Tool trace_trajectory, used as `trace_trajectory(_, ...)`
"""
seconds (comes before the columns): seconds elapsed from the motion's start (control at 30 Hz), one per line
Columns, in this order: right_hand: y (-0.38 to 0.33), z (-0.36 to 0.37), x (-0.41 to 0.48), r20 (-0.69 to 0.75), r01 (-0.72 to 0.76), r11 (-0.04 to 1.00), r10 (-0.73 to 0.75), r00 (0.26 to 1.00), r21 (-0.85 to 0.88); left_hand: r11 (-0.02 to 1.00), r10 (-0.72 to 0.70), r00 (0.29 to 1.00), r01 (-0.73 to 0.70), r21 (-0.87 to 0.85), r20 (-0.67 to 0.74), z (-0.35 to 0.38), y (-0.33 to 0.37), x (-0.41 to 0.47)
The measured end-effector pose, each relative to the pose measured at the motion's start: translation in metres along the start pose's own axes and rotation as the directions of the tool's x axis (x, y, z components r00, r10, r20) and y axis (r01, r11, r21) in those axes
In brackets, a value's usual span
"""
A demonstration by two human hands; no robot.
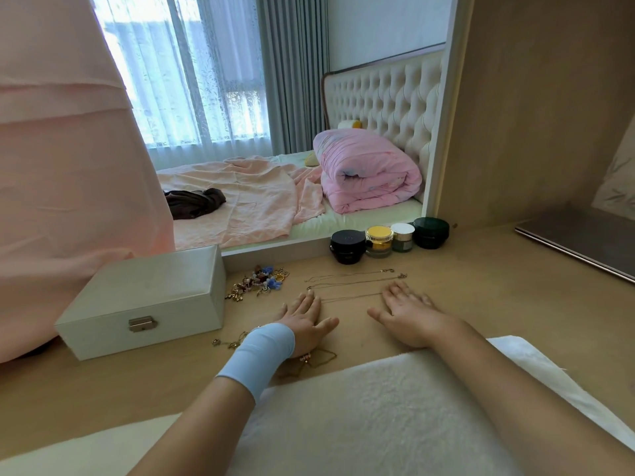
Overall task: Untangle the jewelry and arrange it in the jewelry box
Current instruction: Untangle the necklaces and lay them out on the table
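A white jewelry box point(144, 300) with a metal clasp stands closed on the left of the wooden tabletop. Just right of it lies a tangled heap of earrings and charms point(257, 282) with blue and gold bits. Thin gold chains point(354, 281) stretch out in lines beyond my fingertips. My left hand point(304, 319), with a blue wristband, lies flat, its fingertips at the chains' left ends. My right hand point(409, 317) lies flat with fingers spread at their right ends. More gold pieces point(228, 343) and a chain point(318, 359) sit by my left wrist.
Four cosmetic jars point(388, 240) stand at the back before a mirror point(275, 132) reflecting a bed. A pink cloth point(68, 166) hangs over the mirror's left. A grey laptop point(584, 245) lies at far right. A white fluffy cloth point(378, 424) covers the near edge.
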State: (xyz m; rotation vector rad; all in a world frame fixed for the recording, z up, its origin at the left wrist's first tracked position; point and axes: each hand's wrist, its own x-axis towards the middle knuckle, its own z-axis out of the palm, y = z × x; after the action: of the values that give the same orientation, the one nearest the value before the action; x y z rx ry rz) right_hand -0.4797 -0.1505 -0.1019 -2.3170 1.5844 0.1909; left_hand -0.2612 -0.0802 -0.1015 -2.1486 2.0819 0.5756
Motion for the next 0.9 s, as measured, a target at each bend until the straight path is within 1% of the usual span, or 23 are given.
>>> trace_trajectory(0.3, 0.027, -0.005, 0.021, -0.054, -0.027, 0.999, 0.025, 0.998, -0.02, 0.998, 0.053, 0.998, -0.053, -0.014, -0.031, -0.004, 0.014, 0.033)
trace_trajectory(0.37, 0.027, -0.005, 0.021, -0.065, -0.02, 1.0, 0.019, 0.998, -0.016, 0.995, 0.081, 0.995, -0.084, -0.05, -0.064, -0.005, 0.011, 0.031)
trace_trajectory(0.43, 0.023, -0.007, 0.018, -0.088, -0.002, 1.0, 0.001, 0.996, -0.014, 0.987, 0.108, 0.986, -0.121, -0.103, -0.129, -0.008, 0.005, 0.026)
trace_trajectory(0.5, 0.011, -0.01, 0.014, -0.134, 0.037, 0.999, -0.035, 0.99, 0.016, 0.972, 0.115, 0.971, -0.154, -0.177, -0.211, -0.012, -0.004, 0.018)
trace_trajectory(0.57, -0.009, -0.015, 0.005, -0.184, 0.1, 0.994, -0.091, 0.979, 0.039, 0.948, 0.092, 0.951, -0.174, -0.265, -0.295, -0.017, -0.014, 0.006)
trace_trajectory(0.63, -0.035, -0.02, -0.006, -0.215, 0.182, 0.983, -0.17, 0.962, 0.036, 0.927, 0.034, 0.932, -0.164, -0.336, -0.361, -0.021, -0.027, -0.009)
trace_trajectory(0.7, -0.063, -0.022, -0.017, -0.234, 0.271, 0.96, -0.248, 0.94, 0.071, 0.904, -0.026, 0.915, -0.15, -0.4, -0.402, -0.02, -0.043, -0.025)
trace_trajectory(0.73, -0.076, -0.022, -0.022, -0.247, 0.313, 0.945, -0.282, 0.927, 0.098, 0.9, -0.042, 0.901, -0.154, -0.408, -0.432, -0.019, -0.05, -0.033)
trace_trajectory(0.8, -0.101, -0.018, -0.028, -0.275, 0.387, 0.911, -0.339, 0.9, 0.144, 0.916, -0.052, 0.863, -0.159, -0.368, -0.502, -0.015, -0.064, -0.046)
trace_trajectory(0.83, -0.111, -0.015, -0.029, -0.276, 0.412, 0.897, -0.36, 0.891, 0.161, 0.922, -0.057, 0.853, -0.154, -0.355, -0.518, -0.014, -0.069, -0.053)
trace_trajectory(0.9, -0.131, -0.008, -0.029, -0.245, 0.437, 0.881, -0.389, 0.888, 0.184, 0.928, -0.064, 0.855, -0.14, -0.347, -0.515, -0.012, -0.079, -0.066)
